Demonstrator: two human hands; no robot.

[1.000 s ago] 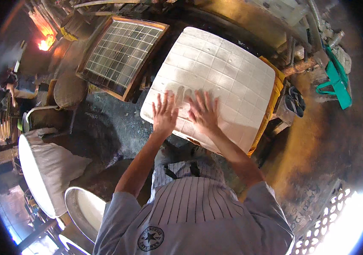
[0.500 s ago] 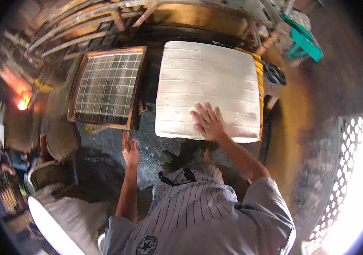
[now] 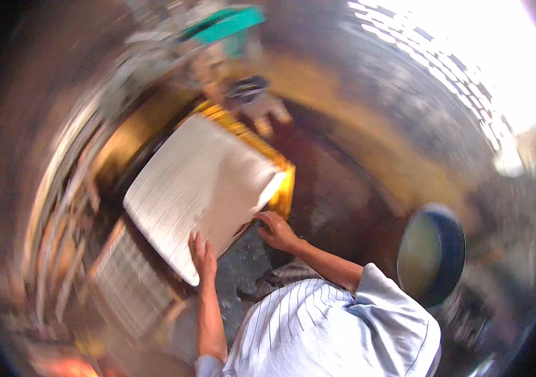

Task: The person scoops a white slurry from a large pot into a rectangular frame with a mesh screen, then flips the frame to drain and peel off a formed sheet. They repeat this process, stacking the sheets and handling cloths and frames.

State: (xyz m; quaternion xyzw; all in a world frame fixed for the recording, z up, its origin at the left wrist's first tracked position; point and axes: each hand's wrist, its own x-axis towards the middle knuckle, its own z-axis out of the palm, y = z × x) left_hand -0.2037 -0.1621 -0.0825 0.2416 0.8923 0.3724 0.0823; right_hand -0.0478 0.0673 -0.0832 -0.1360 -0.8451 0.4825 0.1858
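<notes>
A large white slab with a creased, cloth-like surface (image 3: 199, 182) lies tilted across the view in front of me. My left hand (image 3: 204, 257) is open against its near edge, fingers stretched upward over the white surface. At the slab's near right corner is my right hand (image 3: 277, 232), its fingers apart and slightly bent. Whether those fingertips press on the edge is hard to make out. A yellow edge (image 3: 283, 188) shows along the slab's right side.
To the left of the slab lies a wooden-framed grid panel (image 3: 133, 279), blurred. A dark tub with pale liquid (image 3: 431, 254) stands at the right. Wooden poles (image 3: 70, 207) run along the left, and a green object (image 3: 227, 25) is at the top. Fire glows (image 3: 67, 367) at the lower left.
The view has swung to the right, bringing the tub in. My right hand has left the slab's top for its near right corner. My left hand has come from near the grid panel to the slab.
</notes>
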